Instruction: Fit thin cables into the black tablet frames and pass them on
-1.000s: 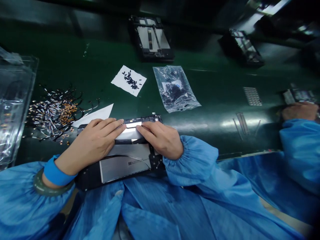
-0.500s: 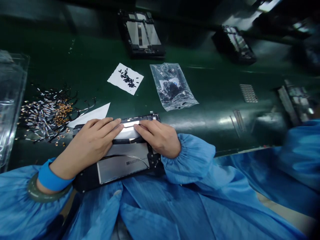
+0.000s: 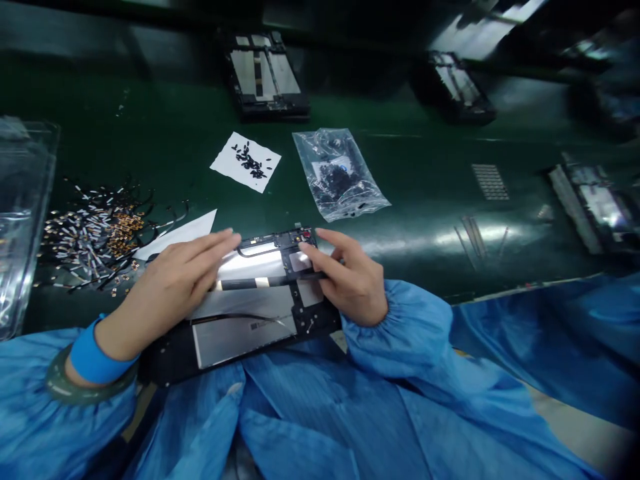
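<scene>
An opened tablet (image 3: 257,263), with silver battery panels and a black frame, lies in front of me at the bench edge. A second opened tablet (image 3: 245,327) sits nearer my body, partly under the first, its thin dark cable crossing a silver panel. My left hand (image 3: 173,280) rests over the left part of the upper tablet, fingers stretched out and close together. At that tablet's right end, my right hand (image 3: 353,277) has its thumb and fingers around the corner, beside small circuit parts. Where the two tablets meet under my left hand is hidden.
To the left lie a pile of small flex cables (image 3: 100,230), a white sheet (image 3: 180,233) and a clear plastic tray (image 3: 23,220). Ahead are a paper with small black pieces (image 3: 233,170) and a clear bag (image 3: 335,193). Stacked tablets (image 3: 267,80) stand farther back; thin strips (image 3: 475,237) lie right.
My right hand has moved right, from the tablet's middle to its right corner, uncovering the silver panel. My left hand has shifted slightly left. The camera view has shifted a little.
</scene>
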Tool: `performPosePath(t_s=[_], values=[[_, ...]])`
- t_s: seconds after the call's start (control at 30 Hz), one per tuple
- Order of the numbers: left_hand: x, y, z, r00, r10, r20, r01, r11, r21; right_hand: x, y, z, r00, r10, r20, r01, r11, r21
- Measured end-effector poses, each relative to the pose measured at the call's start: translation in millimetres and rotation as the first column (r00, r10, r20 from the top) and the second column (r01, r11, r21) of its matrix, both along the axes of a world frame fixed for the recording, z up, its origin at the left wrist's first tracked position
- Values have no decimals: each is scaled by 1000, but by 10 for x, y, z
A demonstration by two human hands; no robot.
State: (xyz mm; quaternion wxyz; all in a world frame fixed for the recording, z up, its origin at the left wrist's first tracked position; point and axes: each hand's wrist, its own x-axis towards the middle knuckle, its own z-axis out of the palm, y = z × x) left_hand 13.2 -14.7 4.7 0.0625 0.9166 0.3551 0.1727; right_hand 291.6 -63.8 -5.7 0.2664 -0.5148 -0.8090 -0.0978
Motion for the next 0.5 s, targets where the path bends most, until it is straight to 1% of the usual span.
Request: performPosePath(t_s=[0.03,0.07,0.1,0.13,0.17,0.23,0.3,0.33,0.37,0.4,0.43,0.47,0.5], values=[[12,24,-1,999,52,4,-52,997,-51,36,-48,-22,992,-85,-95,79,995,-60],[32,51,-8,995,102,-13,-103,990,-99,63,-92,-43,972,-168,-163,145,978,-147],[57,77,-21,990,137,-40,-142,980,-138,80,-127,-61,947,-243,-210,187,949,-253],[86,102,-37,985,156,-67,-165,972,-168,89,-153,-74,922,-300,-245,197,909,-368],[113,123,-49,982,168,-83,-181,965,-189,94,-169,-80,897,-341,-279,178,860,-478],[146,150,-36,974,212,-84,-226,950,-216,102,-180,-64,834,-420,-358,90,743,-664],[127,163,57,947,319,-22,-315,920,-234,123,-179,-19,722,-535,-438,-42,597,-801],[95,170,132,916,399,39,-377,891,-252,141,-180,7,651,-599,-466,-128,518,-846],[49,183,216,865,487,123,-439,851,-289,162,-183,30,580,-656,-482,-221,443,-869],[-6,203,300,789,572,225,-482,803,-351,184,-188,47,518,-701,-491,-310,381,-871],[-63,234,373,692,642,329,-491,753,-438,206,-192,56,469,-729,-499,-386,339,-858],[-115,277,424,590,688,422,-453,715,-533,225,-196,57,435,-742,-510,-441,318,-839],[-155,330,447,500,709,497,-384,696,-607,239,-197,51,413,-745,-524,-479,312,-821]])
